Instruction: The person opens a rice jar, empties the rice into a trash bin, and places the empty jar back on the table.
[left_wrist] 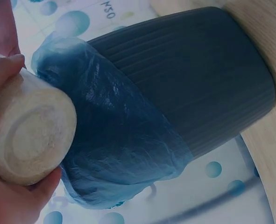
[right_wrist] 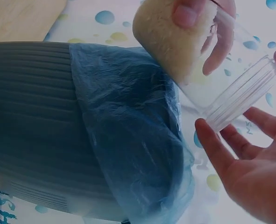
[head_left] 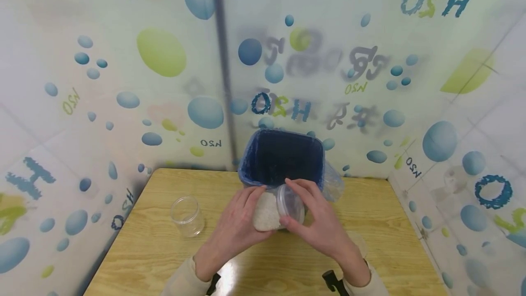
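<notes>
One clear jar (head_left: 266, 213), part-filled with white grains (right_wrist: 173, 49), is held tipped on its side between the left hand (head_left: 235, 220) and the right hand (head_left: 319, 225). The left hand grips the body toward the base, thumb and fingers curled round it, and the grains lie at that end. The right hand grasps the ribbed clear lid (right_wrist: 245, 93) at the other end by its edge, fingertips spread around it; whether the lid is fully seated cannot be told. Just beyond the hands stands a dark bin (left_wrist: 189, 74) with a blue bag (right_wrist: 123, 107) folded over its rim, the jar beside its near edge; contact between them cannot be made out. To the left, apart from the hands, a clear cup (head_left: 191, 226) sits on the wooden worktop (head_left: 144, 245), before a bubble-patterned curtain (head_left: 119, 74).
</notes>
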`<state>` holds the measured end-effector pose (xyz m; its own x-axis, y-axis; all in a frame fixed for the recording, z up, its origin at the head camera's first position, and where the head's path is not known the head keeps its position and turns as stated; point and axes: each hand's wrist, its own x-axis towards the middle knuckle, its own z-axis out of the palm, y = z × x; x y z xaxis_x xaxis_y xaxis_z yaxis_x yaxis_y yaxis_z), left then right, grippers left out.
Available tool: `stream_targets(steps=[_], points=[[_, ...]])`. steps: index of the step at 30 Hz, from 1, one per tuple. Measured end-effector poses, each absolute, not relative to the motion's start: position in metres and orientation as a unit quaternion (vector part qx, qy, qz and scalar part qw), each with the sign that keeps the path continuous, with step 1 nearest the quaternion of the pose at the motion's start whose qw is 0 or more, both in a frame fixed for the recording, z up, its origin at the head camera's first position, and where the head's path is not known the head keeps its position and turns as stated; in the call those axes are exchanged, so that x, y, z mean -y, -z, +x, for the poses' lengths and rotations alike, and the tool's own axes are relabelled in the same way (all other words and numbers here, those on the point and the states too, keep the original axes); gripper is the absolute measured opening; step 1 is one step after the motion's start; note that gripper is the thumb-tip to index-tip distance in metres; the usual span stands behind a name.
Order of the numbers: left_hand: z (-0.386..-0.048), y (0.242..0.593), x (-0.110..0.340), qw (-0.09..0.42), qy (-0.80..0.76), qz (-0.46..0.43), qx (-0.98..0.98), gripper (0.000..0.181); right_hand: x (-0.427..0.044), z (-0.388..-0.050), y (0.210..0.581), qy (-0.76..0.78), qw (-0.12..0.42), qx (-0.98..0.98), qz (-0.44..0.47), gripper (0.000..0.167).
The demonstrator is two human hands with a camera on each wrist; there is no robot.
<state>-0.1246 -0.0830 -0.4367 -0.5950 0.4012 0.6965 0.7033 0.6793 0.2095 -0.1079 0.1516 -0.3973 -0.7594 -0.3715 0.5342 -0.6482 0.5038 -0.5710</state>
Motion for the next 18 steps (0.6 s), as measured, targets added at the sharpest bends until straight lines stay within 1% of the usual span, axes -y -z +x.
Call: stream_targets(steps=[6, 14, 18], points=[[-0.1239, 0.4346, 0.0826, 0.287, 0.267, -0.329, 0.859, 0.1, -0.1558, -0.111, 0.3973, -0.41, 0.173, 0.829, 0.339, 0.072], [-0.1211, 0.4318, 0.0834, 0.22, 0.306, -0.318, 0.87, 0.099, -0.1599, -0.1128, 0.3995, -0.432, 0.162, 0.804, 0.375, 0.07], [-0.1197, 0.4311, 0.0846, 0.198, 0.315, -0.316, 0.872, 0.099, -0.1618, -0.1146, 0.4024, -0.434, 0.155, 0.796, 0.391, 0.07]])
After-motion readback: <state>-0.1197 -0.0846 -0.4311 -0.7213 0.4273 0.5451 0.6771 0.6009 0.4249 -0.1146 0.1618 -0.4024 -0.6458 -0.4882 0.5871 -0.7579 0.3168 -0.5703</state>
